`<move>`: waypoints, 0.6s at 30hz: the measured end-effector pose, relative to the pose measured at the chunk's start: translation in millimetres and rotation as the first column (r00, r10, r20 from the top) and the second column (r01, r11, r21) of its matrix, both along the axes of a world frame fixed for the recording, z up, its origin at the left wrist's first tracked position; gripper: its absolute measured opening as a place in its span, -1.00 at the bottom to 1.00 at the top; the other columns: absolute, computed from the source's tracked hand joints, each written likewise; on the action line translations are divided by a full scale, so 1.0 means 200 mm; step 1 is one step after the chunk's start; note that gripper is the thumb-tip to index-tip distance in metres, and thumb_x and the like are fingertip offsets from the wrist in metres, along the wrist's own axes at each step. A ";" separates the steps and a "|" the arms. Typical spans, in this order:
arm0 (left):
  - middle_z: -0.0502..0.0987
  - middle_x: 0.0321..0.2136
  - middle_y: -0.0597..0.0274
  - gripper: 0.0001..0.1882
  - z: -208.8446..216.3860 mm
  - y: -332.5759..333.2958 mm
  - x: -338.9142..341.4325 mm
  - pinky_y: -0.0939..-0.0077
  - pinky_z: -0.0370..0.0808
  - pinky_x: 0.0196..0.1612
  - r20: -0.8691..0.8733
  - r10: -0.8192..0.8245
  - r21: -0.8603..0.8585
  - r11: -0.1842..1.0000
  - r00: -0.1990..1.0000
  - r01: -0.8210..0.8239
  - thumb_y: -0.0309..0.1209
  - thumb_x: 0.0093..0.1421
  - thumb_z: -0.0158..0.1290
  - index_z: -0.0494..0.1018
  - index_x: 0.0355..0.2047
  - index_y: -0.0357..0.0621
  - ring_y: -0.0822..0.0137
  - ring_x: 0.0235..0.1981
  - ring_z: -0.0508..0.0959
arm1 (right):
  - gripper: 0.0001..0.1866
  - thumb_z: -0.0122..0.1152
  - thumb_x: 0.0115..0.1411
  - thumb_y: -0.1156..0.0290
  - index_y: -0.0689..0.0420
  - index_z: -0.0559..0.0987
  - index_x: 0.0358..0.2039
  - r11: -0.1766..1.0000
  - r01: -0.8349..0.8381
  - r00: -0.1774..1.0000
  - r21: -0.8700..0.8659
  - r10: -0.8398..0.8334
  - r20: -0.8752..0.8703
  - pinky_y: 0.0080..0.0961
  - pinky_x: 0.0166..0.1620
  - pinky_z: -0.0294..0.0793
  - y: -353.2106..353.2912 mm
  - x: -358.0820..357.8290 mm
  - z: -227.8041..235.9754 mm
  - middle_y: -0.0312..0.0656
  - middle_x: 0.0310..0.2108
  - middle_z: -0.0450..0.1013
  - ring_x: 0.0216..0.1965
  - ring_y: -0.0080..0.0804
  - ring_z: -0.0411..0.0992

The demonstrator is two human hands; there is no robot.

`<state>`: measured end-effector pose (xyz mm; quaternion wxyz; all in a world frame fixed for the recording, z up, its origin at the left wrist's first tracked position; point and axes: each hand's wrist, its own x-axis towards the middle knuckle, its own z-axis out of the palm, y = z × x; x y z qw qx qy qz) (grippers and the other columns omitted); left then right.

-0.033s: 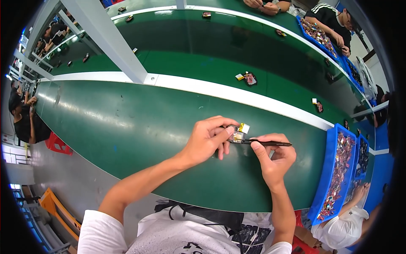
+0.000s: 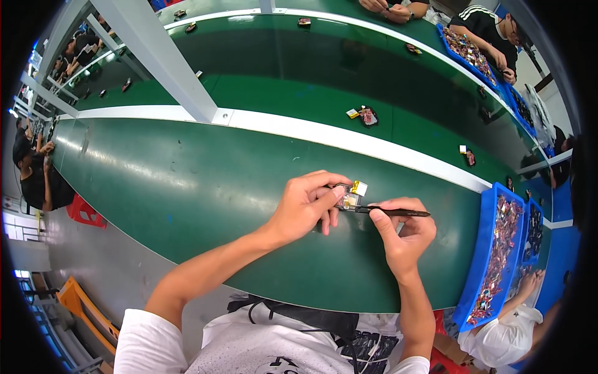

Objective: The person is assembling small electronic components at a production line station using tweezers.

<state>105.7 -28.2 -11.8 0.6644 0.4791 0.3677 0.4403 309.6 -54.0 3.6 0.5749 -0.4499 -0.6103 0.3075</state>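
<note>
Between the thumb and fingers of my left hand (image 2: 305,207) is a small electronic device in a dark, partly transparent case (image 2: 351,201). A silvery-white battery pouch with yellow tape (image 2: 359,188) sticks out at its far edge. My right hand (image 2: 403,234) is closed around black tweezers (image 2: 398,212), held nearly level. Their tips reach the near side of the case; whether they pinch a part inside is too small to tell. Both hands are above the green workbench (image 2: 249,168), and my left fingers hide part of the case.
Blue trays (image 2: 479,274) of small, colourful wired parts stand at the right. Beyond a white rail (image 2: 299,138) runs a green conveyor belt (image 2: 274,103) carrying several devices, one (image 2: 369,116) straight ahead. A white post (image 2: 159,59) rises at the left. Other people sit around the line.
</note>
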 end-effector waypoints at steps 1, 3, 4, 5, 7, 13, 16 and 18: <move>0.55 -0.40 0.11 -0.71 0.00 0.00 0.00 0.60 0.53 -0.60 0.002 0.000 0.002 1.000 1.000 0.000 -0.45 0.43 -0.02 0.47 0.02 -0.45 0.40 -0.57 0.59 | -0.85 0.50 0.03 0.62 0.25 0.67 -0.39 1.000 0.006 1.000 0.001 -0.005 -0.015 -0.76 -0.60 0.12 -0.01 0.00 0.00 -0.25 -0.47 0.61 -0.69 -0.79 0.26; 0.57 -0.40 0.09 -0.70 -0.01 0.00 0.01 0.59 0.54 -0.59 0.024 0.002 0.009 1.000 1.000 -0.002 -0.44 0.43 -0.02 0.46 0.04 -0.44 0.39 -0.57 0.59 | -0.85 0.51 0.02 0.62 0.25 0.67 -0.39 1.000 -0.009 1.000 0.010 0.008 0.022 -0.76 -0.60 0.12 -0.02 0.00 0.00 -0.25 -0.47 0.62 -0.70 -0.79 0.25; 0.57 -0.40 0.09 -0.70 -0.01 0.00 0.01 0.59 0.54 -0.59 0.023 0.003 0.009 1.000 1.000 -0.003 -0.44 0.43 -0.02 0.46 0.04 -0.44 0.39 -0.57 0.59 | -0.85 0.51 0.02 0.62 0.24 0.67 -0.39 1.000 -0.025 0.998 0.017 0.024 0.054 -0.76 -0.61 0.11 -0.02 0.00 0.00 -0.26 -0.47 0.62 -0.70 -0.79 0.25; 0.57 -0.39 0.09 -0.70 -0.01 0.00 0.01 0.59 0.55 -0.58 0.016 0.004 0.010 1.000 1.000 -0.005 -0.44 0.43 -0.02 0.46 0.04 -0.44 0.39 -0.57 0.59 | -0.85 0.51 0.02 0.62 0.24 0.67 -0.39 1.000 -0.026 0.998 0.017 0.025 0.053 -0.76 -0.61 0.11 -0.01 -0.01 -0.01 -0.26 -0.47 0.62 -0.70 -0.79 0.25; 0.57 -0.39 0.08 -0.70 -0.01 0.00 0.01 0.59 0.55 -0.58 0.010 0.006 0.010 1.000 1.000 -0.006 -0.43 0.43 -0.02 0.46 0.04 -0.44 0.39 -0.56 0.59 | -0.84 0.51 0.01 0.62 0.23 0.67 -0.39 0.997 -0.011 0.992 0.071 0.002 0.124 -0.75 -0.62 0.10 -0.01 -0.02 -0.01 -0.26 -0.49 0.62 -0.72 -0.79 0.22; 0.55 -0.23 0.02 -0.71 -0.01 0.00 0.02 0.56 0.58 -0.57 0.011 0.003 0.012 1.000 1.000 -0.003 -0.47 0.43 -0.03 0.43 0.06 -0.43 0.35 -0.49 0.60 | -0.85 0.52 0.01 0.61 0.23 0.68 -0.41 0.995 0.022 0.988 0.093 -0.036 0.152 -0.73 -0.64 0.09 0.00 -0.02 -0.01 -0.26 -0.51 0.62 -0.75 -0.77 0.19; 0.51 -0.15 0.02 -0.71 -0.02 -0.01 0.02 0.55 0.60 -0.57 0.056 -0.025 -0.024 0.999 0.998 0.026 -0.49 0.43 -0.03 0.40 0.08 -0.44 0.35 -0.48 0.60 | -0.86 0.51 0.02 0.61 0.22 0.68 -0.40 0.996 0.001 0.987 0.091 -0.016 0.161 -0.72 -0.64 0.10 0.00 -0.03 -0.02 -0.26 -0.51 0.62 -0.75 -0.76 0.18; 0.51 -0.16 0.02 -0.70 -0.01 -0.02 0.02 0.54 0.61 -0.57 0.059 -0.024 -0.026 0.999 0.998 0.025 -0.48 0.43 -0.04 0.39 0.09 -0.43 0.35 -0.49 0.60 | -0.86 0.51 0.02 0.62 0.22 0.69 -0.40 0.995 0.001 0.988 0.096 -0.015 0.152 -0.72 -0.64 0.10 0.00 -0.03 -0.02 -0.25 -0.50 0.63 -0.75 -0.77 0.18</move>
